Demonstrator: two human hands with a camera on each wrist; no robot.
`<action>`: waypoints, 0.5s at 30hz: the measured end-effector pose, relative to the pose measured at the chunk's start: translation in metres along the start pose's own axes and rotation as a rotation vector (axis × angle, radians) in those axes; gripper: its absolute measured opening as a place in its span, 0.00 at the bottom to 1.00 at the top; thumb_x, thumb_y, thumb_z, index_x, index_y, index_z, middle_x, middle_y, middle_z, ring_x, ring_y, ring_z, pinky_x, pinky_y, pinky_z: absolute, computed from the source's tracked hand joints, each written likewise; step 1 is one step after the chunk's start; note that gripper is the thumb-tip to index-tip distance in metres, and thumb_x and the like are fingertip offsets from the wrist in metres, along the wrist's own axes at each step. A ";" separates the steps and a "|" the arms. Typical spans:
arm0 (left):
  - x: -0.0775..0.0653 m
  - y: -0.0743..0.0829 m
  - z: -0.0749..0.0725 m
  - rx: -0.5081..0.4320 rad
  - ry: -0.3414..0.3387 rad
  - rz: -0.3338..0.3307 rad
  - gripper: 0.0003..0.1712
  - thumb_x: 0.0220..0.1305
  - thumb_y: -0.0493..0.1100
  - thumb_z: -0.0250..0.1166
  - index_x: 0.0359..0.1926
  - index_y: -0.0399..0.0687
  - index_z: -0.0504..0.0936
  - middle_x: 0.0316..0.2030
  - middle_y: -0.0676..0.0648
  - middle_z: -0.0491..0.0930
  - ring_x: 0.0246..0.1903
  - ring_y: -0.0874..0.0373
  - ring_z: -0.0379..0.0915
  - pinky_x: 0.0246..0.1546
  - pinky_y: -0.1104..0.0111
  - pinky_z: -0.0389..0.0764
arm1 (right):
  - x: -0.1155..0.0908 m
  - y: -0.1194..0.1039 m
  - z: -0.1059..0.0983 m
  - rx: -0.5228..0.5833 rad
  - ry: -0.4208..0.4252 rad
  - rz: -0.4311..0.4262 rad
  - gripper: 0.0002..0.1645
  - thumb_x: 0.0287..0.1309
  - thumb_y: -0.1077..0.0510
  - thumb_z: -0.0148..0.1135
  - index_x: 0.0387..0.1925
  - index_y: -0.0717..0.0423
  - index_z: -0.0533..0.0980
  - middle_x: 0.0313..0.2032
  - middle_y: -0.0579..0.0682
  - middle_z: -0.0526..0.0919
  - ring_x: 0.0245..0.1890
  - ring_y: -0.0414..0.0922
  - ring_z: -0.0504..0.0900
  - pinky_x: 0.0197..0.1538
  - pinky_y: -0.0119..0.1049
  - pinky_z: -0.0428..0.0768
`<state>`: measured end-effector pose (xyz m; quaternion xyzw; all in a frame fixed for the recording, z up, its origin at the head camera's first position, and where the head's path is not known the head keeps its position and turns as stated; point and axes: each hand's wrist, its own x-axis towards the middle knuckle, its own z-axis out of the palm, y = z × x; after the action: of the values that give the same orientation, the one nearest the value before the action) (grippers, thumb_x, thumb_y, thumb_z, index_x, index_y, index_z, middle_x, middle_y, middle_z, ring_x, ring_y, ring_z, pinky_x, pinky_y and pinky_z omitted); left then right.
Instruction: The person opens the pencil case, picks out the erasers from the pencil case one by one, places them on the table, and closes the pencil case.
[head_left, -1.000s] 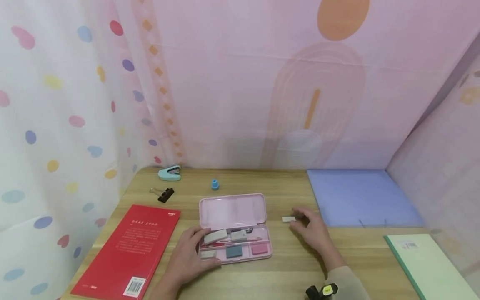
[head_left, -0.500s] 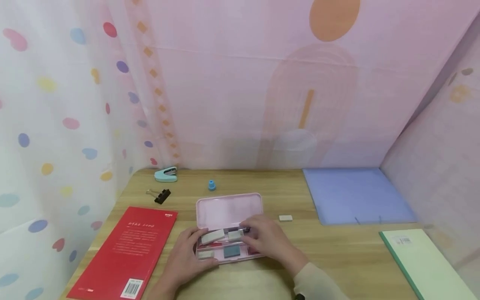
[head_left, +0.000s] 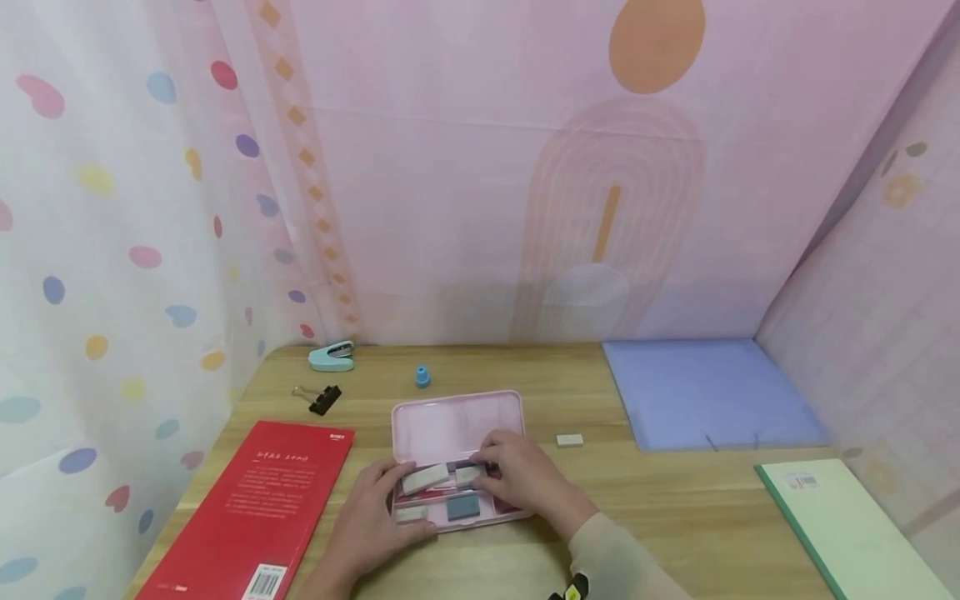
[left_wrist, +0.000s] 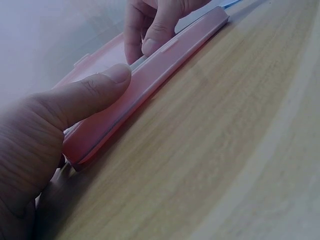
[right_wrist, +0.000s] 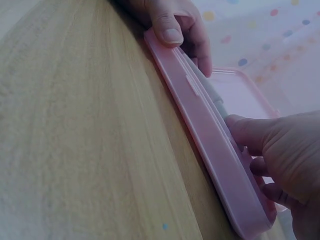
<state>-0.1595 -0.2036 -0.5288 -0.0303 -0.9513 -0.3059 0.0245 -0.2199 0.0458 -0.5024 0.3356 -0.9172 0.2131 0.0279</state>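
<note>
A pink pencil case [head_left: 457, 423] lies with its lid raised on the wooden table. My left hand [head_left: 367, 518] grips its left end, the thumb [left_wrist: 102, 90] along the front wall. Over the right half of the case, my right hand [head_left: 527, 477] pinches a light grey eraser [head_left: 467, 476] between thumb and fingers. A longer whitish eraser [head_left: 425, 479] lies tilted to the left of it, over red and dark pens. In the front compartments sit a pale eraser [head_left: 411, 513] and a blue-grey eraser [head_left: 463, 507]; my right hand mostly hides the pink one.
A small white eraser [head_left: 569, 440] lies right of the case. Behind are a blue cone-shaped piece [head_left: 422, 377], a mint stapler [head_left: 332, 357] and a black binder clip [head_left: 325, 400]. A red book [head_left: 255, 508] lies left; a blue folder [head_left: 712, 392] and green notebook [head_left: 847, 517] lie right.
My right hand has let go of the small white eraser on the table and moved left into the case, onto the light grey eraser. My left hand keeps its grip on the case.
</note>
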 end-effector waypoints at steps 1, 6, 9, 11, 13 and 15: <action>0.000 0.000 0.000 -0.001 0.002 0.003 0.58 0.26 0.80 0.70 0.62 0.61 0.74 0.60 0.49 0.66 0.59 0.51 0.61 0.56 0.47 0.71 | 0.000 -0.001 0.000 -0.010 -0.001 -0.003 0.18 0.53 0.44 0.69 0.44 0.45 0.85 0.37 0.36 0.75 0.36 0.33 0.71 0.42 0.27 0.75; -0.001 0.000 0.001 -0.011 0.008 0.003 0.58 0.26 0.79 0.71 0.62 0.62 0.74 0.60 0.50 0.67 0.59 0.52 0.62 0.56 0.48 0.71 | 0.001 -0.004 -0.001 0.012 -0.028 0.026 0.15 0.54 0.45 0.69 0.42 0.45 0.85 0.35 0.35 0.73 0.35 0.33 0.70 0.41 0.27 0.74; -0.001 0.000 0.000 -0.015 0.005 -0.001 0.57 0.27 0.79 0.72 0.62 0.61 0.74 0.60 0.50 0.67 0.58 0.52 0.62 0.55 0.48 0.72 | 0.002 -0.006 -0.002 0.030 -0.049 0.055 0.15 0.54 0.45 0.69 0.42 0.45 0.83 0.38 0.35 0.77 0.39 0.33 0.73 0.46 0.30 0.76; -0.001 0.000 0.000 -0.016 0.004 -0.002 0.56 0.28 0.78 0.72 0.62 0.61 0.74 0.60 0.50 0.67 0.57 0.52 0.62 0.54 0.48 0.73 | 0.001 -0.005 -0.003 0.044 -0.053 0.060 0.15 0.55 0.45 0.69 0.43 0.45 0.82 0.40 0.36 0.79 0.41 0.33 0.74 0.49 0.33 0.76; -0.002 0.000 0.000 -0.020 0.006 -0.001 0.56 0.27 0.78 0.72 0.61 0.61 0.75 0.60 0.50 0.67 0.57 0.53 0.62 0.54 0.49 0.73 | -0.002 -0.003 -0.005 0.061 -0.027 0.045 0.16 0.55 0.46 0.68 0.44 0.45 0.81 0.41 0.37 0.80 0.41 0.34 0.75 0.50 0.34 0.77; -0.002 0.000 0.001 -0.017 0.009 0.003 0.56 0.27 0.79 0.72 0.61 0.62 0.75 0.59 0.51 0.67 0.57 0.53 0.62 0.55 0.50 0.73 | -0.010 0.003 -0.010 0.084 0.030 0.014 0.16 0.57 0.47 0.67 0.46 0.47 0.80 0.43 0.39 0.81 0.43 0.36 0.77 0.51 0.36 0.77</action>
<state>-0.1580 -0.2028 -0.5294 -0.0308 -0.9484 -0.3141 0.0288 -0.2150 0.0579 -0.4964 0.3266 -0.9093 0.2565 0.0262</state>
